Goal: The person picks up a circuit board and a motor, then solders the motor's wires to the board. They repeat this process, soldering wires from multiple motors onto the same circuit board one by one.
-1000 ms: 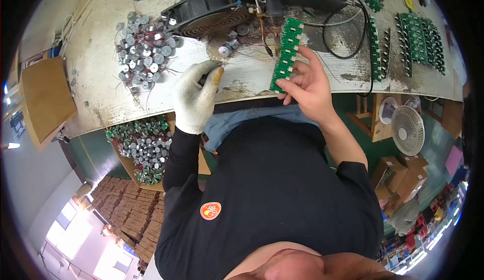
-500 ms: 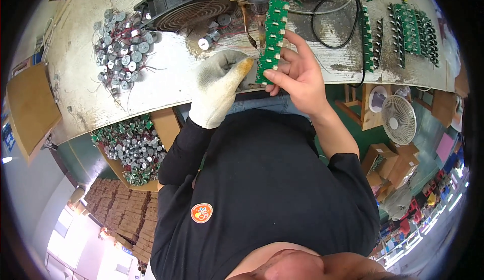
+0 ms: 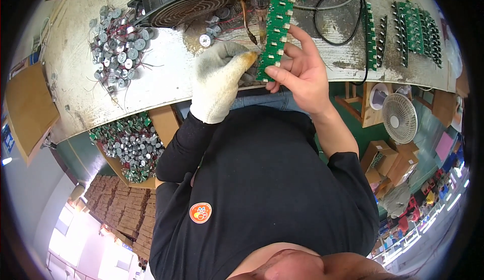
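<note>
My bare right hand (image 3: 302, 73) holds a long green circuit board (image 3: 275, 28) upright over the workbench edge, fingers wrapped round its lower end. My left hand (image 3: 222, 80), in a white cotton glove, presses its fingertips against the board's lower left edge; whether a small part sits between those fingers is hidden. A soldering iron (image 3: 258, 7) hangs tip-down just left of the board, close to the gloved fingers.
On the worn workbench (image 3: 151, 78) lie a heap of round grey buzzers with red wires (image 3: 113, 48), a black fan (image 3: 181, 2), black cables and rows of green boards (image 3: 411, 28). A box of more buzzers (image 3: 128, 146) and a small white fan (image 3: 401, 118) sit below.
Both hands have risen toward the soldering iron. The gloved left hand came off the bench and now meets the board, which has shifted left and stands more upright.
</note>
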`<action>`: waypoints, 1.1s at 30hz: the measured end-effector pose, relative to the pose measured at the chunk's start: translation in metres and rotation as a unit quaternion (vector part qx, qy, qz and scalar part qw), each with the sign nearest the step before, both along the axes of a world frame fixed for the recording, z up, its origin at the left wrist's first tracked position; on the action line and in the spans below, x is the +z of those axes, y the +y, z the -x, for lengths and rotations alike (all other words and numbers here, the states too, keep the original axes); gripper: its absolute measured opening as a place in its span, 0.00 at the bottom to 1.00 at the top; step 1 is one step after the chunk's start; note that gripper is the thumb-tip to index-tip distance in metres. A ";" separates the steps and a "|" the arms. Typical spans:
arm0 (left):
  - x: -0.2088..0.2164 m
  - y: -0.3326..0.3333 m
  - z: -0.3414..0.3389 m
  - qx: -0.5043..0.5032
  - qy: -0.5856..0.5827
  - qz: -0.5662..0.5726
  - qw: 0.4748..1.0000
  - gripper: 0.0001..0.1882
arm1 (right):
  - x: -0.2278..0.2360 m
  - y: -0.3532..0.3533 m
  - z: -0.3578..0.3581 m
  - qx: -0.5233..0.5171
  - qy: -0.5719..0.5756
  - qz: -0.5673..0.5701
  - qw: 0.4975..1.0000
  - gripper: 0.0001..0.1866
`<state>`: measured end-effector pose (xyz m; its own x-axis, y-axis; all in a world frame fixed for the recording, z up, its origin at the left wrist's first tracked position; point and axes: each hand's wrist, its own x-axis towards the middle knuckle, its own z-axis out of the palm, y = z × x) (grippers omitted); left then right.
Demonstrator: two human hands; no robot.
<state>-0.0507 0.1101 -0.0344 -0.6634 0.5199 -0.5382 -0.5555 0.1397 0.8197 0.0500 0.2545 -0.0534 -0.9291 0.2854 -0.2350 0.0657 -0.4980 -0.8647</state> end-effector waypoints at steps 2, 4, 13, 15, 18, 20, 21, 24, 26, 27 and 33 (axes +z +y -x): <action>0.001 0.001 0.000 0.001 -0.001 -0.002 1.000 0.09 | 0.000 0.000 0.000 -0.001 -0.001 0.006 1.000 0.39; 0.001 0.001 0.000 0.003 -0.001 -0.004 1.000 0.09 | 0.000 0.001 0.001 -0.001 0.001 0.006 1.000 0.39; 0.003 0.001 0.000 0.008 0.015 -0.019 1.000 0.08 | 0.006 0.000 0.001 -0.004 0.006 0.004 1.000 0.39; 0.008 0.002 -0.001 0.014 0.027 -0.020 0.999 0.08 | 0.005 0.000 0.001 -0.007 0.006 0.003 1.000 0.39; -0.002 0.002 -0.004 0.018 0.041 -0.028 0.999 0.08 | 0.002 0.000 -0.001 -0.001 0.007 -0.008 1.000 0.39; -0.007 -0.001 -0.006 0.015 0.036 -0.023 0.999 0.08 | 0.000 0.000 -0.003 -0.006 0.001 -0.008 1.000 0.39; -0.009 -0.002 -0.007 0.012 0.031 -0.018 0.999 0.08 | -0.001 -0.001 -0.004 -0.006 0.001 -0.008 1.000 0.39; -0.008 0.001 -0.010 0.031 0.023 -0.017 0.999 0.08 | -0.002 -0.001 -0.005 -0.005 -0.003 -0.008 1.000 0.39; -0.009 0.001 -0.010 0.031 0.015 -0.020 0.999 0.08 | -0.002 -0.001 -0.005 -0.004 -0.001 -0.006 1.000 0.39; -0.009 0.001 -0.010 0.030 0.006 -0.024 0.999 0.08 | -0.002 -0.001 -0.005 -0.004 -0.001 -0.007 1.000 0.39; -0.007 0.001 -0.010 0.026 0.025 -0.019 0.999 0.08 | -0.001 -0.001 -0.002 -0.007 -0.004 -0.007 1.000 0.39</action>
